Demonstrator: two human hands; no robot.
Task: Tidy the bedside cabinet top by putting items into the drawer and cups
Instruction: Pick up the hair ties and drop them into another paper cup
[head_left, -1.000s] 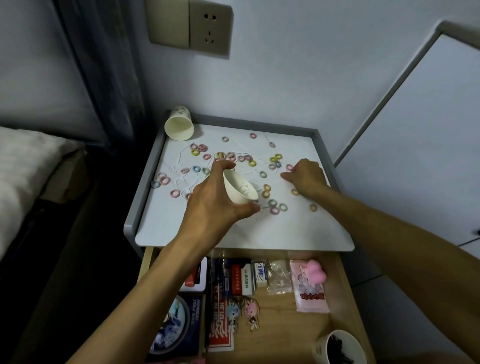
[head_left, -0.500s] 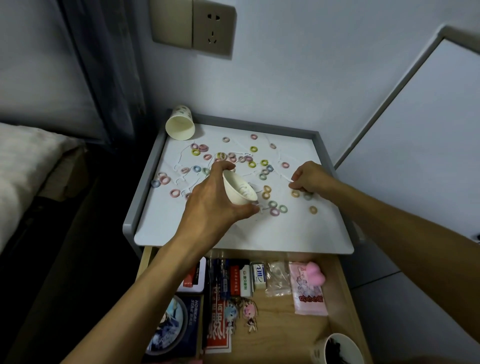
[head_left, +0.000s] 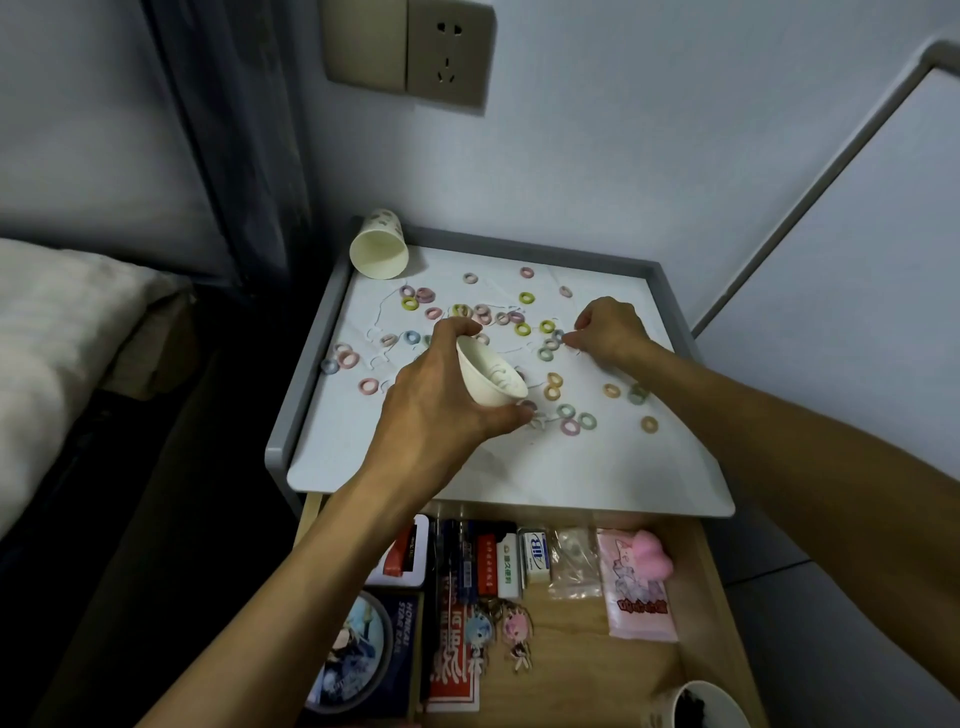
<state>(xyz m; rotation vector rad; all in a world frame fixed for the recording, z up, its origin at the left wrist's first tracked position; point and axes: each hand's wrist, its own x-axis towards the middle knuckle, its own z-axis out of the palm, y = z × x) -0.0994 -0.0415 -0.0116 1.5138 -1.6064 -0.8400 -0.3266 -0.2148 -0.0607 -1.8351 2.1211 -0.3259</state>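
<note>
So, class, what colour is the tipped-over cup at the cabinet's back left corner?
The tipped-over cup is cream-white, faintly spotted outside; head view.

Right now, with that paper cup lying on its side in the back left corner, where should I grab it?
Probably the paper cup by its side wall near the rim, coming from above. It lies tipped, mouth facing you and base against the corner rail, so a grip across the wall looks easiest.
</note>
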